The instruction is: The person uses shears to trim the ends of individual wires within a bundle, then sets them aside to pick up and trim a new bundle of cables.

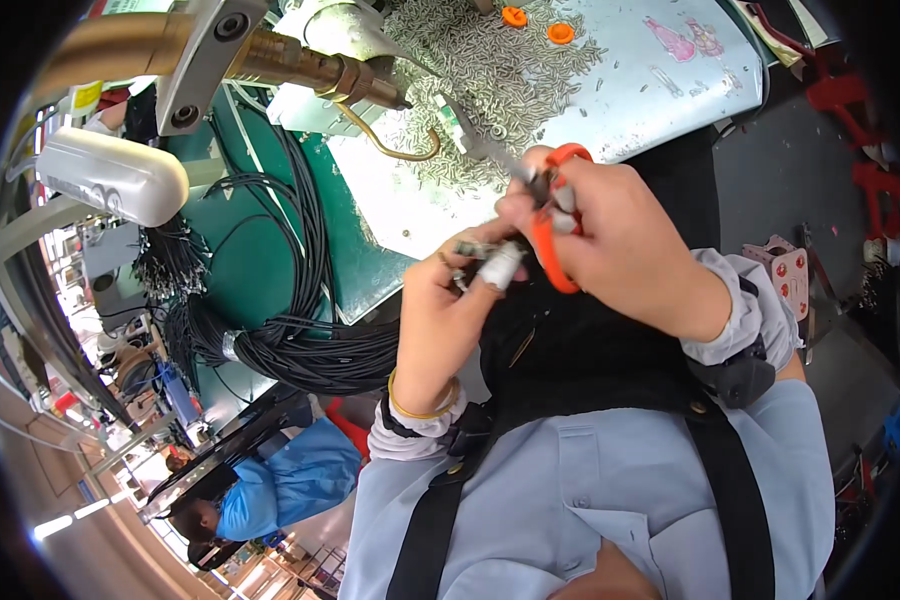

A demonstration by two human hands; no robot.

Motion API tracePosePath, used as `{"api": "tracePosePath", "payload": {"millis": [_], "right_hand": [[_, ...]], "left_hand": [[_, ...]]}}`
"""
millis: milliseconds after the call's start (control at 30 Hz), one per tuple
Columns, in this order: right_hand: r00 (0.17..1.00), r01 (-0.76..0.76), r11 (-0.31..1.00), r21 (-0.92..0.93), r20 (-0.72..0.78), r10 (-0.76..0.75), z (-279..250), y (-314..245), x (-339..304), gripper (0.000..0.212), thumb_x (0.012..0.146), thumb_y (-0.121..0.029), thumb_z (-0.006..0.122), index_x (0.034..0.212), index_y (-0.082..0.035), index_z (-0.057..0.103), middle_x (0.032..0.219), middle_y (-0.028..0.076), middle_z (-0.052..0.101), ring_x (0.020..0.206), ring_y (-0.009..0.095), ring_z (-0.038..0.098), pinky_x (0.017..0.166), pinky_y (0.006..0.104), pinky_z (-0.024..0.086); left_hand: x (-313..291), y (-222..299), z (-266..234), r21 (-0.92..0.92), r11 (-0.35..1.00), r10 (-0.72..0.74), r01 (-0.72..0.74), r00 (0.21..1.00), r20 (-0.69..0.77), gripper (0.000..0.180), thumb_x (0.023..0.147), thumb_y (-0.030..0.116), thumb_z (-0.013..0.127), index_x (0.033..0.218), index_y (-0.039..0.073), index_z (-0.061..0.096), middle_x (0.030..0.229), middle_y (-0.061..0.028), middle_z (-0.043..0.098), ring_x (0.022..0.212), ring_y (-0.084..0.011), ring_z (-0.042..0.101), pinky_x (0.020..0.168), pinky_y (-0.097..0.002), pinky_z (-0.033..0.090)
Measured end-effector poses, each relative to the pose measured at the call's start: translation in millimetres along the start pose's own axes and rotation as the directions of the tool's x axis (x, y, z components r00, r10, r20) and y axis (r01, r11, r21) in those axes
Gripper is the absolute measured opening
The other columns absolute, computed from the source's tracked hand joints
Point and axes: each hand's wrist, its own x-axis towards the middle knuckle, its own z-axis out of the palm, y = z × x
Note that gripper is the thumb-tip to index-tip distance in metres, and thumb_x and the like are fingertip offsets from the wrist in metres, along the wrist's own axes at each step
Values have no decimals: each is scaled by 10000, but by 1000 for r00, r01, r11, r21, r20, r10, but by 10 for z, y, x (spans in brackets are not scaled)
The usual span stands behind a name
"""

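Observation:
My right hand (625,235) is closed round orange-handled scissors (554,245), with the metal blades reaching up and left over the table edge. Just left of it, my left hand (440,305) is closed, its fingers bent together. White wrapping covers one of its fingertips. Small silvery bits show at those fingers, but blur hides what they are. Both hands are close together above my black apron (570,350). Beyond them, many small metal pieces (480,75) lie heaped on the pale tabletop (630,110).
Two orange caps (561,33) lie by the heap. A brass-coloured fitting (300,65) with a bent thin tube juts in from the upper left, near a white cylinder (115,178). Coiled black cables (310,355) lie on the green surface at left. A person in blue (295,475) is beyond.

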Motion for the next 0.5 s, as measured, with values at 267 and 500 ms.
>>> {"api": "tracePosePath", "payload": {"millis": [267, 500], "right_hand": [[998, 29, 994, 109, 44, -34, -2, 26, -46, 79, 825, -66, 532, 798, 7, 523, 631, 7, 491, 555, 66, 461, 515, 205, 362], [1000, -4, 933, 359, 21, -4, 16, 212, -24, 70, 788, -64, 564, 844, -23, 561, 650, 42, 537, 554, 108, 505, 519, 198, 379]], "left_hand": [[8, -69, 109, -193, 980, 39, -40, 999, -8, 177, 798, -19, 520, 967, -34, 567, 781, -36, 571, 641, -59, 500, 593, -184, 407], [-52, 12, 37, -191, 981, 12, -40, 989, -149, 138, 716, -33, 599, 853, -33, 586, 721, -8, 557, 578, -47, 464, 513, -184, 371]]}}
